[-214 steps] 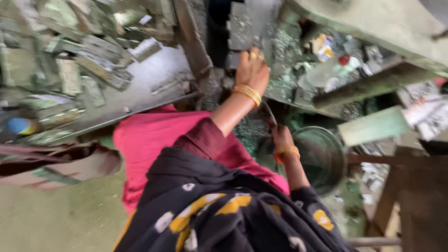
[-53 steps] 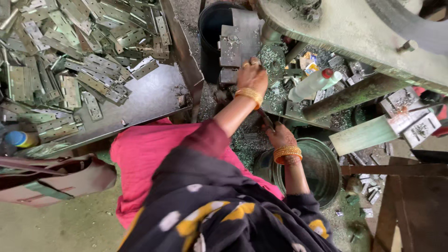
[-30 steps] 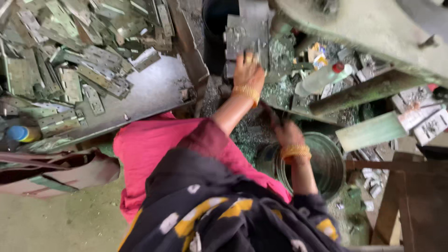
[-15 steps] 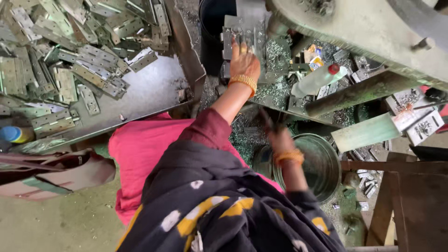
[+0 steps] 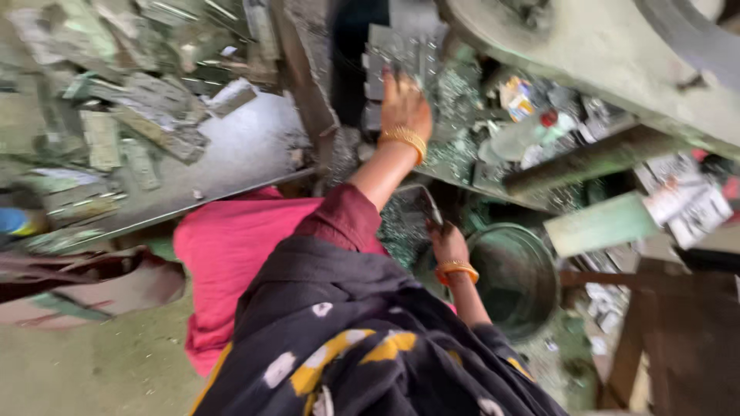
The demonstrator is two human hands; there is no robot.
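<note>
Blur smears everything: left hand (image 5: pixel 404 104) lies flat, fingers spread, on punched metal plate (image 5: pixel 401 50); right hand (image 5: pixel 447 243) pinches a dark strip (image 5: pixel 426 206), basin (image 5: pixel 512 277) just beside.

A grey-green concrete floor (image 5: pixel 85 370) lies lower left, a sloping metal tray (image 5: pixel 247 158) heaped with flat metal offcuts (image 5: pixel 116 115) stands above it, a large pale green machine frame (image 5: pixel 586 54) crosses the upper right, and a dark wooden stool (image 5: pixel 678 323) stands at lower right in soft daylight.
</note>
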